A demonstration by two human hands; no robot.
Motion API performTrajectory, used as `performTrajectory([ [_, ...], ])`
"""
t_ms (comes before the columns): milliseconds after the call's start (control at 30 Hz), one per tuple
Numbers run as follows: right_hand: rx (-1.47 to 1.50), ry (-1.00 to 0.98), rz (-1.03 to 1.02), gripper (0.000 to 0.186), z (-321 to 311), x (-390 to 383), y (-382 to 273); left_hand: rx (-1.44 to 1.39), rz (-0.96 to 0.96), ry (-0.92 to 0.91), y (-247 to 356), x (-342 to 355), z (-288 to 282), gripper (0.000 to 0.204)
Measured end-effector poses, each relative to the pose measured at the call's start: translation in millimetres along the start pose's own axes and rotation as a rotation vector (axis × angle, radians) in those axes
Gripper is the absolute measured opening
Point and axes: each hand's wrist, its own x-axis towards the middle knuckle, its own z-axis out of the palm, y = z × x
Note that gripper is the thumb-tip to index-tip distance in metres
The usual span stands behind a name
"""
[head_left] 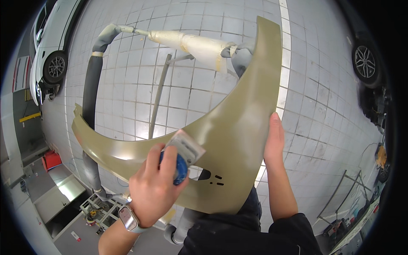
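From the head camera, we are looking down at a big, curved, olive-green car panel (pixel 238 114). It is sitting right in front of our body, up on a grey padded stand (pixel 92 89). Some small dark slots (pixel 219 177) are showing low on the panel.

We think we are in the middle of smoothing the panel, because we are holding a flat rubbing block (pixel 189 146) over it, close to its big round cut-out. The block looks to be touching the panel, but we are not seeing under it, so we cannot be sure. The next move seems to be asking for a flat block and a soft, even push, with care by the thin edge, where the block could slip off.

Our left hand (pixel 155 191) is curling its fingers around the block's blue grip (pixel 182 170), so it is closed on it. Our right hand (pixel 275 142) is touching the panel's right edge, with nothing else showing in it. We are seeing it mostly from the side, so we cannot tell how far open it is or whether it is gripping the edge.
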Motion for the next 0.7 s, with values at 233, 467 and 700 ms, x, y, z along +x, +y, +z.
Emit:
performTrajectory([
  [233, -0.014, -0.020, -0.018, 0.056, 0, -3, -6, 0.010, 0.124, -0.057, 58, 58, 20, 0.064],
  [467, 0.036, -0.020, 0.000, 0.060, 3, -4, -5, 0.003, 0.101, -0.148, 55, 63, -1, 0.064],
  [700, -0.057, 0.000, -0.055, 0.057, 1, -3, -4, -0.027, 0.181, -0.085, 51, 69, 15, 0.064],
])
